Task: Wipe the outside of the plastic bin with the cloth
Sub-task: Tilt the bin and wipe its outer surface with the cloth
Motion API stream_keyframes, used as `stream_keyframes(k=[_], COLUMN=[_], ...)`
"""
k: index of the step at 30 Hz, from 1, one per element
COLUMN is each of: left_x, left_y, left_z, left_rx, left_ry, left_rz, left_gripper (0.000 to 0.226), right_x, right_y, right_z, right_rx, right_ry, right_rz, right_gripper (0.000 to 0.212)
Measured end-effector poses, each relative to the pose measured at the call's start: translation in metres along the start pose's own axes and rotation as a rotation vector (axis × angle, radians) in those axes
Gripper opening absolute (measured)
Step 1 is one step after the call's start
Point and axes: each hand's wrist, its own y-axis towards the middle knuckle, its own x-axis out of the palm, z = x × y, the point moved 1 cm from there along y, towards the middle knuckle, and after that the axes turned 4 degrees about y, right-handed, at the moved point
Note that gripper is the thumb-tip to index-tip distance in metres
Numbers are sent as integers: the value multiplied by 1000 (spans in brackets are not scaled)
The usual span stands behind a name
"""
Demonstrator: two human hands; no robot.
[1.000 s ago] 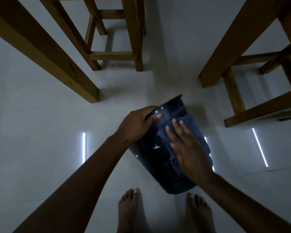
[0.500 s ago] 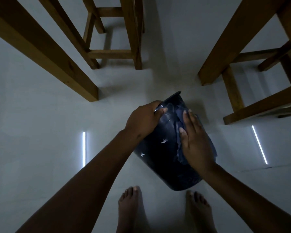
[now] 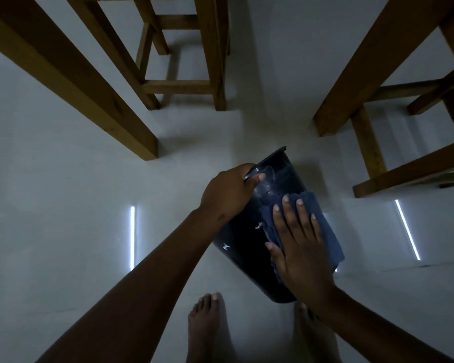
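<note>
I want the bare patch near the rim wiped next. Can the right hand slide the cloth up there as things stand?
Probably yes. The right hand lies flat on the cloth, and the bin wall above it is bare; the left hand grips only the rim's left side.

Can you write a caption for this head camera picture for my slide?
Left hand grips the dark bin rim; right hand presses a blue cloth on its side.

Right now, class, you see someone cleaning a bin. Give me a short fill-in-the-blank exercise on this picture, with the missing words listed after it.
1. The left hand grips the dark bin at its ____.
2. The right hand presses a blue ____ flat against the bin's outer wall.
3. The person's feet are ____, with no shoes.
4. The furniture legs standing on the floor are made of ____.

Missing words: rim; cloth; bare; wood
</note>
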Motion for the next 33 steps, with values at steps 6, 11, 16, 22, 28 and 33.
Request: stream_keyframes(k=[6, 11, 16, 22, 28, 33], left_x=[-11, -2, 0, 5, 4, 8], left_y=[-1, -12, 1, -3, 3, 4], left_z=[-4, -24, -9, -8, 1, 0], left_rx=[30, 43, 101, 76, 114, 84], left_ry=[-187, -146, -180, -118, -110, -94], left_rz=[-65, -51, 7, -33, -35, -29], left_gripper=[13, 20, 24, 26, 23, 21], right_x=[-10, -5, -10, -7, -10, -6], right_y=[25, 1, 25, 3, 25, 5], right_z=[11, 9, 1, 4, 12, 3], right_rx=[14, 22, -65, 49, 1, -12], right_ry=[87, 35, -30, 28, 63, -5], right_rz=[53, 56, 42, 66, 73, 22], right_gripper=[55, 52, 53, 52, 53, 52])
